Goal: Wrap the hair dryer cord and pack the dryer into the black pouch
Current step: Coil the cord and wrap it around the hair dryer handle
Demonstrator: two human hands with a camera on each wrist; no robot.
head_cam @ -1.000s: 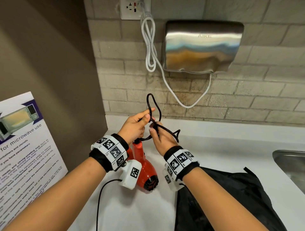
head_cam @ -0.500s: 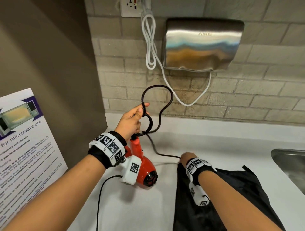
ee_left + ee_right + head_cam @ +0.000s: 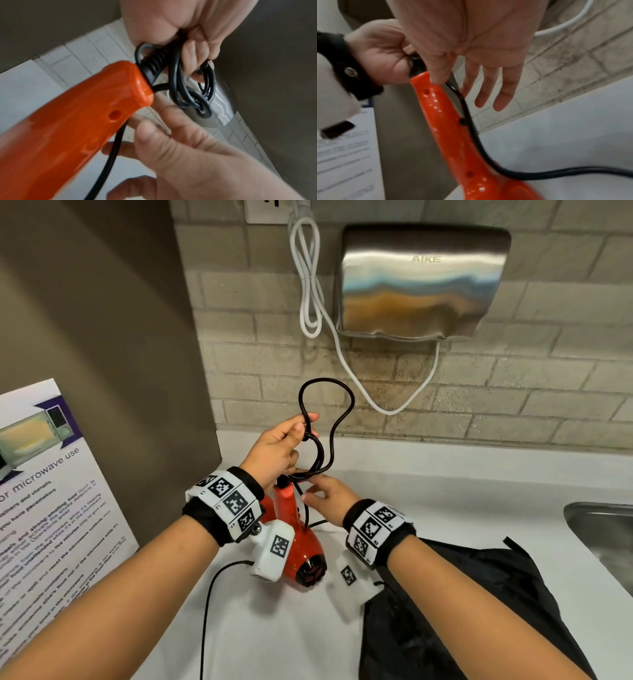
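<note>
Our glossy red plastic hair dryer [image 3: 301, 546] hangs nose-down over the white tabletop [image 3: 445, 508], its thin black rubber cord [image 3: 323, 419] looped at twelve o'clock. Our left hand [image 3: 277, 450] clenches the loops at the handle end; our right hand [image 3: 329, 499], fingers [image 3: 486, 94] released, touches the trailing cord. A slack grip could spill the coils. The limp black fabric pouch [image 3: 479, 611] lies at four o'clock.
</note>
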